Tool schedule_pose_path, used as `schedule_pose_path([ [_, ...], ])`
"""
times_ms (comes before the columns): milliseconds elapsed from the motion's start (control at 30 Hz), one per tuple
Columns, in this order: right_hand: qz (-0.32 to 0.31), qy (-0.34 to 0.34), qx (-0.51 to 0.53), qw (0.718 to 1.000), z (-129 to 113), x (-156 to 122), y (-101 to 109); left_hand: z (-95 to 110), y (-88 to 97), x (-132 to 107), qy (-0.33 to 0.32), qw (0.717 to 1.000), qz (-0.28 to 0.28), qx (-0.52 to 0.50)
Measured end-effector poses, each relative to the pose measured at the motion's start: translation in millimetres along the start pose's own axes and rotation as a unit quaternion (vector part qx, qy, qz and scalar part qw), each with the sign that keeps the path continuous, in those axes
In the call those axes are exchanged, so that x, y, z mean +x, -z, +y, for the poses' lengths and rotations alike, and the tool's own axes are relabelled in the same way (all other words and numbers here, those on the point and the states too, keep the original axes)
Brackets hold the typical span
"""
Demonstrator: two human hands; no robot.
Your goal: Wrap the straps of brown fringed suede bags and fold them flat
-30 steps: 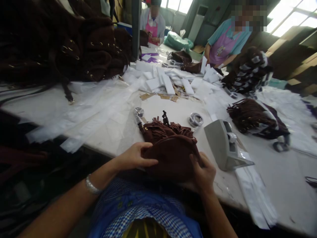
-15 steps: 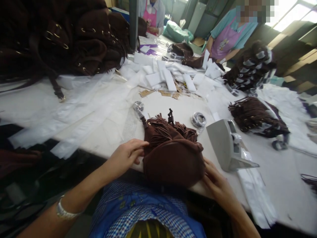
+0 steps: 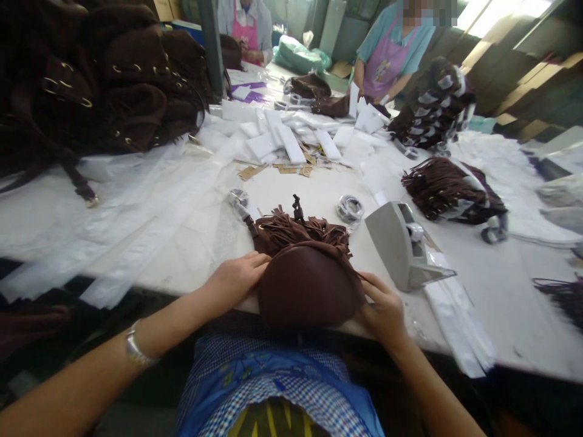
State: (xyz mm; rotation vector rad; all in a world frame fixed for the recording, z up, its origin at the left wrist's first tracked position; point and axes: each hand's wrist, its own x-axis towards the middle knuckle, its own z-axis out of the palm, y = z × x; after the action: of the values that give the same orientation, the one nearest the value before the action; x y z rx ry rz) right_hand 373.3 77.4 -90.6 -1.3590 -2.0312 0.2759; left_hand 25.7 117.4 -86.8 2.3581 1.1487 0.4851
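Observation:
A dark brown fringed handbag (image 3: 312, 288) lies at the table's front edge, its smooth oval base toward me and its fringe pointing away. My left hand (image 3: 241, 276) grips the bag's left side, with the fingertips partly hidden against it. On the opposite side, my right hand (image 3: 380, 306) holds the bag near the base, thumb and fingers closed at its edge. A wrapped strap end (image 3: 239, 200) extends from the bag's far left corner. Behind the bag lies a wrapped coil (image 3: 350, 209), close to its far right corner.
A grey tape dispenser (image 3: 401, 246) stands right of the bag, beside white plastic strips (image 3: 458, 321). Brown bags (image 3: 122, 73) are piled at left. Another fringed bag (image 3: 455, 191) lies at right. White foam pieces (image 3: 289, 142) cover the middle back. Two co-workers stand across the table.
My left hand has closed in on the bag's left side, and my right hand has moved up along its right side. The bag's base has turned to face me more squarely. The view has shifted.

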Motion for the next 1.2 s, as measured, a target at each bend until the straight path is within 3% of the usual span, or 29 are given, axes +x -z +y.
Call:
schedule_pose_path([
  [67,0.025,-0.016,-0.037,0.999,15,-7,11,-15,11.4,-12,0.014,0.998,0.033,0.057],
  [167,0.092,-0.075,-0.09,0.989,39,-19,27,-34,32.0,-38,0.136,0.967,0.174,0.13],
  [233,0.109,-0.108,-0.091,0.984,47,-25,31,-34,39.0,-51,0.214,0.938,0.247,0.114],
  [300,0.096,-0.116,-0.067,0.986,45,-27,29,-19,35.0,-53,0.248,0.929,0.273,0.022],
  [367,0.083,-0.106,-0.041,0.99,36,-25,23,6,21.9,-46,0.245,0.93,0.249,-0.111],
  [433,0.078,-0.091,-0.029,0.992,27,-21,16,30,6.6,-34,0.207,0.936,0.189,-0.214],
  [533,0.074,-0.082,-0.025,0.994,19,-17,10,49,-7.7,-13,0.151,0.947,0.121,-0.255],
  [667,0.045,-0.073,-0.003,0.996,18,-14,11,48,-9.4,7,0.143,0.953,0.065,-0.258],
  [800,0.032,-0.071,0.029,0.997,18,-12,12,43,-4.8,21,0.168,0.938,0.011,-0.304],
  [867,0.04,-0.075,0.036,0.996,19,-11,12,39,-1.0,23,0.185,0.94,0.021,-0.284],
  [1033,0.056,-0.089,0.052,0.993,21,-9,11,23,6.8,15,0.212,0.951,0.11,-0.196],
  [1200,0.089,-0.123,0.102,0.983,4,-9,19,20,9.0,5,0.22,0.958,0.055,-0.176],
])
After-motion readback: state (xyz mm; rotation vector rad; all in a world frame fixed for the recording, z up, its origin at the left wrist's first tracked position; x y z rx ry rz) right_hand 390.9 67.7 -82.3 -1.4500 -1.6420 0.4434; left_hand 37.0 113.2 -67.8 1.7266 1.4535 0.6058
